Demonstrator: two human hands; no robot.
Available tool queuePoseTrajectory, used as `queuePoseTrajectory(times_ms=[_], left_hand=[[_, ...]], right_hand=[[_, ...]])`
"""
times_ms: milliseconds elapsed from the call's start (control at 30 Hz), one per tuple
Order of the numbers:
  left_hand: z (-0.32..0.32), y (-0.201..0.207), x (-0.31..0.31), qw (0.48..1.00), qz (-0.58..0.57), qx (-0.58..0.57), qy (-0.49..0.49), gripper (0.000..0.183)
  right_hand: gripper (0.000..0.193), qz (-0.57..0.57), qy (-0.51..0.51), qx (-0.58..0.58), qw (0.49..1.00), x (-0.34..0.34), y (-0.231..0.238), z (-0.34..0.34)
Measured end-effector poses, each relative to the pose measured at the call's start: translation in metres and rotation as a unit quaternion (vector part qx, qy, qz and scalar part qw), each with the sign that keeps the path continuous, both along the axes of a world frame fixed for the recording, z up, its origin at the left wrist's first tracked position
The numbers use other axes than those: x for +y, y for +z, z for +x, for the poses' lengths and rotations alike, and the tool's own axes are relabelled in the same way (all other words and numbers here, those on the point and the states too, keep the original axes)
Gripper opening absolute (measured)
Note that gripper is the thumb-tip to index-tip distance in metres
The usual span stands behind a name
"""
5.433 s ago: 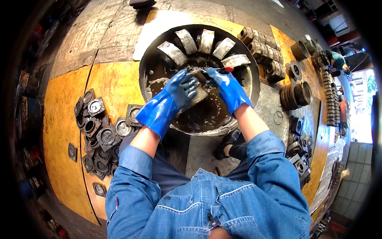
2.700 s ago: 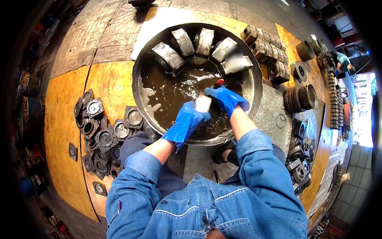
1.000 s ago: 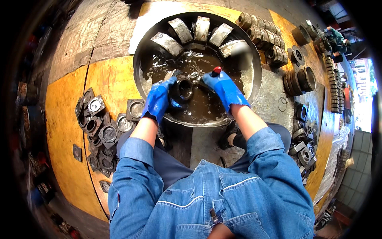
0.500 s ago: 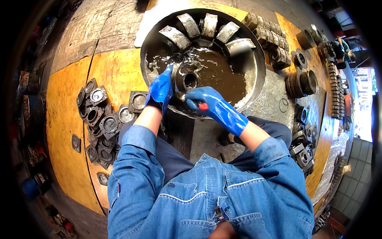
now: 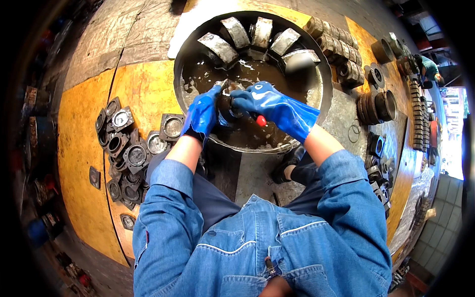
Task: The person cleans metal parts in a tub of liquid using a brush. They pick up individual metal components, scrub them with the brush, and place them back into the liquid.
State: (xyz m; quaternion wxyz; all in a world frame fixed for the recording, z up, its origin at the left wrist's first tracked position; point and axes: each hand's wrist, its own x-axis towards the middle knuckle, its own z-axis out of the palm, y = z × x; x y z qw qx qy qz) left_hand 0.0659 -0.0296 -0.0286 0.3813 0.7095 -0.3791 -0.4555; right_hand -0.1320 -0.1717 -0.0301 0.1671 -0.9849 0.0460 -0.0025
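Over a large round basin (image 5: pixel 325 99) of murky brown liquid I work with both hands in blue rubber gloves. My left hand (image 5: pixel 203 113) is closed on the left side of a dark, wet metal part with a round body (image 5: pixel 224 107), held in the near half of the basin. Against the part's right side is my right hand (image 5: pixel 263 101), its fingers wrapped round a tool with a red handle (image 5: pixel 261 120). Only the red end shows below the fist; the glove hides the working end. Gloves also cover much of the part.
Several blocky metal parts (image 5: pixel 261 33) lean along the basin's far inner wall. Square flanged parts (image 5: pixel 136 155) lie piled at left. Rows of metal parts (image 5: pixel 336 45), stacked rings (image 5: pixel 376 106) and thin rings (image 5: pixel 354 132) lie at right. A person (image 5: pixel 429 69) is at the far right.
My right hand has moved away from me, from the part's near edge to its right side. The part has tilted, and its round opening no longer faces up at me. My left hand stays on it.
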Motion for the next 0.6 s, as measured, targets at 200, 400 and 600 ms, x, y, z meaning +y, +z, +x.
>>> queuePoseTrajectory(times_ms=[200, 400, 600], left_hand=[[0.006, -0.022, 0.01, 0.957, -0.128, -0.244, -0.085, 0.036], [0.001, -0.005, 0.013, 0.979, -0.116, -0.156, -0.064, 0.036], [-0.005, -0.012, 0.002, 0.993, -0.115, -0.015, -0.019, 0.042]], right_hand=[[0.036, 0.178, -0.36, 0.09, 0.911, 0.031, 0.0, 0.001], [0.032, 0.664, -0.418, -0.075, 0.615, 0.043, 0.011, -0.016], [0.025, 0.8, -0.479, -0.16, 0.325, 0.007, -0.046, -0.033]])
